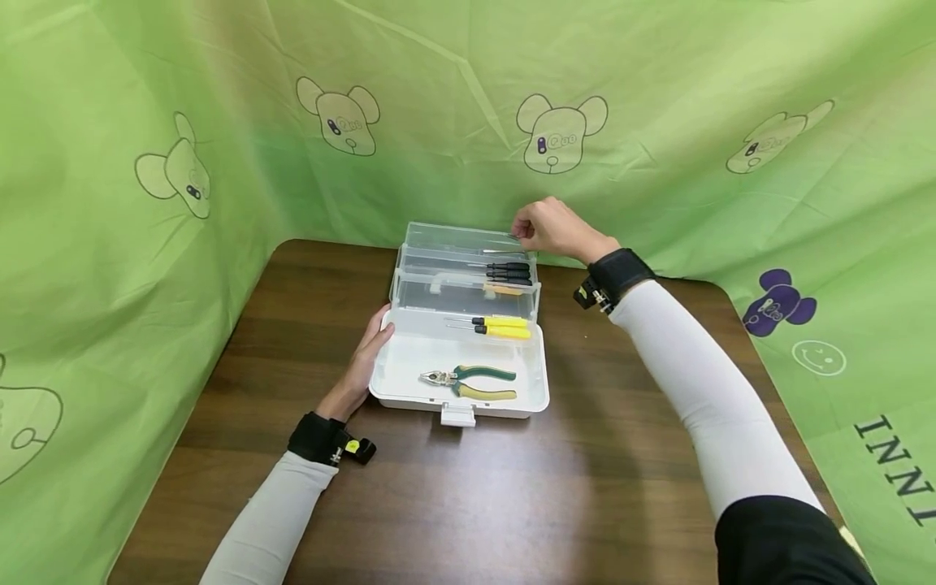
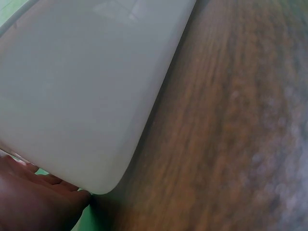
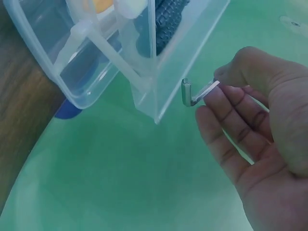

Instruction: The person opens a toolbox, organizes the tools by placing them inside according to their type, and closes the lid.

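Observation:
A white toolbox (image 1: 409, 402) stands on the table with its clear tiered trays (image 1: 417, 280) folded out behind it. My left hand (image 1: 361, 361) holds the box at its left side, thumb at the rim; in the left wrist view the fingers (image 2: 43, 202) lie along the wall. My right hand (image 1: 552, 227), above the rearmost tray's right end, pinches an L-shaped hex key (image 3: 195, 98) between thumb and fingertips. Pliers (image 1: 468, 382) with green and yellow handles lie in the box. Behind them are yellow-handled screwdrivers (image 1: 504, 331), and black-handled screwdrivers (image 1: 512, 272) lie in a tray.
A thin metal rod (image 1: 500, 251) shows in the rearmost tray, and an orange-yellow item (image 1: 503, 289) lies lower down. The box's front latch (image 1: 457, 416) hangs open. Brown wooden tabletop (image 1: 468, 504) extends around the box, with a green printed curtain (image 1: 453, 162) close behind.

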The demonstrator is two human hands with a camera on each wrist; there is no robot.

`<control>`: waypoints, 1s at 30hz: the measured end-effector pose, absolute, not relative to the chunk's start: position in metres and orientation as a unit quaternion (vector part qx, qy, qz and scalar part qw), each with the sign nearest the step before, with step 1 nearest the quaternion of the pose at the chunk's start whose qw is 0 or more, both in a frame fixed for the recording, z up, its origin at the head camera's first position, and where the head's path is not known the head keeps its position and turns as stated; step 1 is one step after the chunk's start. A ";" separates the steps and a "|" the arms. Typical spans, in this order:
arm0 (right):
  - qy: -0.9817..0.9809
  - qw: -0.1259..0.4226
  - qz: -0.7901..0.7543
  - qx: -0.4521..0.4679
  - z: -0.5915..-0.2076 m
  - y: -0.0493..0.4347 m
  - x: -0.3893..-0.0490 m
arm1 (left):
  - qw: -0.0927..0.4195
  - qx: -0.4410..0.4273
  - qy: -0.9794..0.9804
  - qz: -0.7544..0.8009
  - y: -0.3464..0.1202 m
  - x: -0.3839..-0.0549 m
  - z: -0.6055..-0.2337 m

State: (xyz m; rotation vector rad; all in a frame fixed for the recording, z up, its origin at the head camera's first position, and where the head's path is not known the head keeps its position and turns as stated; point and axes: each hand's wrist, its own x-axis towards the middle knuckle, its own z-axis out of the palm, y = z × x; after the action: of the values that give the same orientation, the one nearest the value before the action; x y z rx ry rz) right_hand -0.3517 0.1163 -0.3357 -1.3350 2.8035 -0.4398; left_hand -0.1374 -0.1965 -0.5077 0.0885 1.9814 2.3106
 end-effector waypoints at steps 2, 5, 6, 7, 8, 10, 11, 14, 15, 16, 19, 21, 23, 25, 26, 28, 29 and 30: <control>0.893 0.009 -0.141 -0.427 -0.339 0.112 -0.354 | 0.049 0.031 0.644 0.763 -0.196 -0.137 -0.508; 0.893 0.020 -0.145 -0.427 -0.343 0.107 -0.358 | 0.048 0.035 0.633 0.772 -0.196 -0.136 -0.509; 0.892 0.022 -0.144 -0.428 -0.345 0.105 -0.359 | 0.048 0.036 0.630 0.774 -0.196 -0.136 -0.509; 0.891 0.027 -0.144 -0.429 -0.346 0.104 -0.360 | 0.048 0.035 0.630 0.775 -0.196 -0.136 -0.509; 0.891 0.032 -0.143 -0.430 -0.348 0.103 -0.361 | 0.047 0.037 0.629 0.775 -0.195 -0.136 -0.509; 0.891 0.044 -0.140 -0.430 -0.350 0.101 -0.363 | 0.048 0.035 0.633 0.772 -0.195 -0.137 -0.509; 0.891 0.051 -0.138 -0.429 -0.351 0.100 -0.363 | 0.047 0.034 0.634 0.771 -0.195 -0.136 -0.509; 0.892 0.069 -0.132 -0.426 -0.352 0.098 -0.363 | 0.047 0.033 0.639 0.767 -0.194 -0.137 -0.508; 0.892 0.075 -0.130 -0.426 -0.352 0.098 -0.363 | 0.047 0.032 0.640 0.766 -0.194 -0.137 -0.508; 0.892 0.078 -0.128 -0.427 -0.352 0.097 -0.363 | 0.047 0.031 0.641 0.766 -0.194 -0.137 -0.508; 0.892 0.086 -0.124 -0.426 -0.352 0.096 -0.364 | 0.046 0.032 0.645 0.762 -0.195 -0.137 -0.508; 0.891 0.091 -0.124 -0.427 -0.353 0.094 -0.364 | 0.045 0.032 0.646 0.761 -0.196 -0.137 -0.508; 0.890 0.097 -0.124 -0.427 -0.353 0.093 -0.365 | 0.045 0.033 0.647 0.760 -0.196 -0.137 -0.508; 0.889 0.099 -0.125 -0.429 -0.354 0.093 -0.365 | 0.045 0.031 0.645 0.762 -0.197 -0.137 -0.509; 0.889 0.098 -0.127 -0.428 -0.354 0.093 -0.365 | 0.046 0.032 0.644 0.763 -0.197 -0.137 -0.509; 0.892 0.089 -0.130 -0.424 -0.354 0.094 -0.366 | 0.047 0.033 0.645 0.762 -0.198 -0.137 -0.509; 0.894 0.083 -0.134 -0.420 -0.355 0.096 -0.366 | 0.047 0.034 0.645 0.762 -0.198 -0.137 -0.509; 0.897 0.075 -0.138 -0.414 -0.355 0.097 -0.366 | 0.046 0.033 0.645 0.762 -0.198 -0.137 -0.509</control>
State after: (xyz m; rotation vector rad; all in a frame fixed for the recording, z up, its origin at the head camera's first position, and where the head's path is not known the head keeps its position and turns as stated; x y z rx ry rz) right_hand -0.3656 0.0972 -0.3546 -1.2427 2.6900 -0.4144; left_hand -0.1366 -0.1980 -0.5087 0.1000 1.9693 2.3264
